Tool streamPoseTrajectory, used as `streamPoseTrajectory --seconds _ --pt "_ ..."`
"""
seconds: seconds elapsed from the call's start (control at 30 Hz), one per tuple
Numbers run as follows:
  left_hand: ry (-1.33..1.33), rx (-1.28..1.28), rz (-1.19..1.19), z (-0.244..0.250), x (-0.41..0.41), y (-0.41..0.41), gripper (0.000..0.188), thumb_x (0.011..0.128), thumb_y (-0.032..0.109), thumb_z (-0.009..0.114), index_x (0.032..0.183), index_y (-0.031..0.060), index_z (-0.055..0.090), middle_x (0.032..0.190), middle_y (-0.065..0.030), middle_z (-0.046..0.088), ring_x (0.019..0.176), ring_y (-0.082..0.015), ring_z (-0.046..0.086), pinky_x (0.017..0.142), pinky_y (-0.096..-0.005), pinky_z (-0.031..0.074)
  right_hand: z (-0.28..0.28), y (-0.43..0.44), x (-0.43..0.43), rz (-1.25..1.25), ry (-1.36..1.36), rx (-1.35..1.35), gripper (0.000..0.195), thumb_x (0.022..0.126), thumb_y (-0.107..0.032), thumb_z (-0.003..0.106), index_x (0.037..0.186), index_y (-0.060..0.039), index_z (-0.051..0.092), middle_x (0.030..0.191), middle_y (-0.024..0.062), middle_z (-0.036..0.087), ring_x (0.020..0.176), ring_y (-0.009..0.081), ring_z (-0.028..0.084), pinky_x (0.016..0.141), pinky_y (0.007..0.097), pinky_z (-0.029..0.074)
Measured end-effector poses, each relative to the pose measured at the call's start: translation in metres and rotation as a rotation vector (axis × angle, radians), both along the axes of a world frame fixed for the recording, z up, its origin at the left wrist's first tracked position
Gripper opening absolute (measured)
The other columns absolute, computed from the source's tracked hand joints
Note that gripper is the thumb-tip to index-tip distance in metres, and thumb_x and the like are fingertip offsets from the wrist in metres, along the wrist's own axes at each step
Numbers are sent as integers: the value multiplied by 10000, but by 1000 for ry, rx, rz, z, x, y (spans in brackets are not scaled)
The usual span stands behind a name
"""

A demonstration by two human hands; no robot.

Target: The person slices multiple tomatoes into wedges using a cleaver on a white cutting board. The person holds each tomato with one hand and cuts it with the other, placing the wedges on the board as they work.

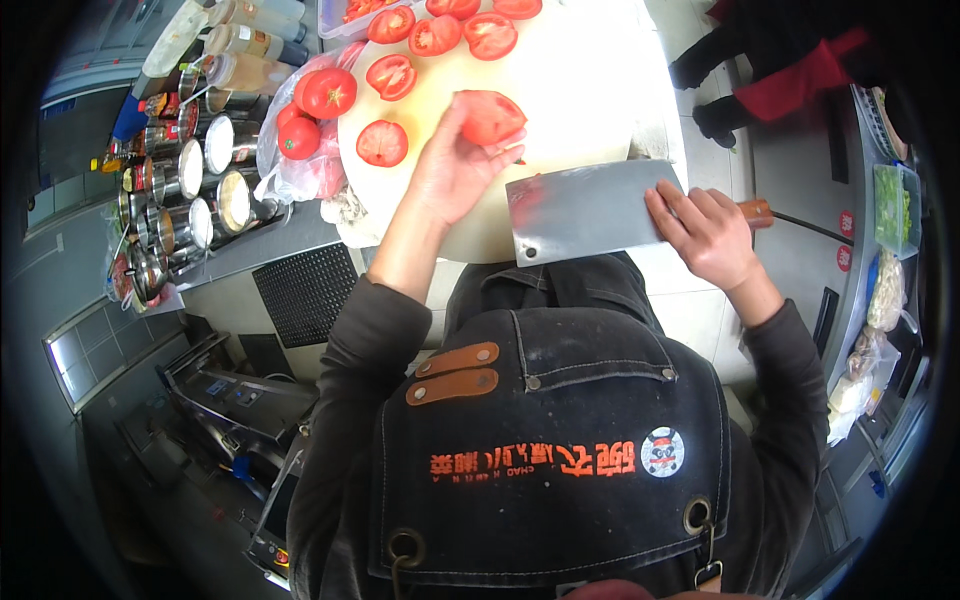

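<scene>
My left hand point(466, 166) has a piece of tomato point(491, 118) between thumb and fingers, above the round pale cutting board point(555, 82). A broad Chinese cleaver point(592, 210) is gripped in my right hand point(701, 229), its wooden handle point(756, 213) sticking out to the right. The blade lies flat to the view over the board's near edge, with a reddish patch toward its left end. Several cut tomato halves rest along the board's left and far side, among them one half point(382, 143) left of my left hand. A small green bit is by my left fingertips.
Whole tomatoes point(330, 94) sit in a plastic bag beside the board. Past it, metal seasoning pots point(234, 201) and squeeze bottles point(251, 73) crowd a steel counter. A plastic tub point(330, 19) holds cut red pieces. Another person's legs point(720, 90) show at upper right; a crumpled cloth point(351, 214) touches the board.
</scene>
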State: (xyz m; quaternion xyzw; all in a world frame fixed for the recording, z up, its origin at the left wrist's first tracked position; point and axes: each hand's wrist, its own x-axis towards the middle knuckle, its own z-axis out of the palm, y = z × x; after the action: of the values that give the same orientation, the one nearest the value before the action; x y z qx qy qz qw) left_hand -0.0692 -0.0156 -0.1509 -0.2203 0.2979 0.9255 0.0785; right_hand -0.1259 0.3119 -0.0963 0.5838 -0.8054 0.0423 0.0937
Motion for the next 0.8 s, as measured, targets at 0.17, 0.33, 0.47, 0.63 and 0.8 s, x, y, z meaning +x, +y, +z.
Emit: streamPoseTrajectory --seconds 0.17,0.33,0.47,0.63,0.8 --pt "5 -417 10 7 -23 -37 515 1005 405 524 1311 -7 475 1293 -152 546 1151 -280 567 960 -404 523 -15 29 14 -255 -537 -186 292 796 -55 720 1072 1 640 831 89 700 653 229 658 617 329 539" --pt "-156 -1319 -159 -4 -40 -45 417 1016 334 503 1223 -25 554 1235 -214 572 1131 -341 574 926 -416 509 -50 24 39 -863 -1733 -555 152 965 -85 610 1088 4 606 783 -3 603 523 47 471 496 208 426" --pt "-16 -1955 -39 0 -2 -12 339 987 239 503 1209 1 601 1111 -220 601 1041 -409 575 896 -484 476 -74 17 44 -903 -1912 -663 167 969 -141 616 1071 -10 603 752 3 590 522 56 493 457 199 429" --pt "45 -2099 -252 -28 8 13 335 948 181 542 1243 36 605 1167 -159 558 1089 -349 523 922 -468 429 -86 7 45 -908 -1939 -674 180 963 -153 628 1075 -18 590 734 3 594 480 66 498 443 205 434" --pt "84 -1972 -450 -24 9 33 350 941 170 560 1279 87 600 1079 -143 548 1070 -327 513 922 -430 434 -89 -12 47 -920 -1944 -721 200 962 -160 633 1091 -18 578 745 12 608 469 70 506 444 201 431"
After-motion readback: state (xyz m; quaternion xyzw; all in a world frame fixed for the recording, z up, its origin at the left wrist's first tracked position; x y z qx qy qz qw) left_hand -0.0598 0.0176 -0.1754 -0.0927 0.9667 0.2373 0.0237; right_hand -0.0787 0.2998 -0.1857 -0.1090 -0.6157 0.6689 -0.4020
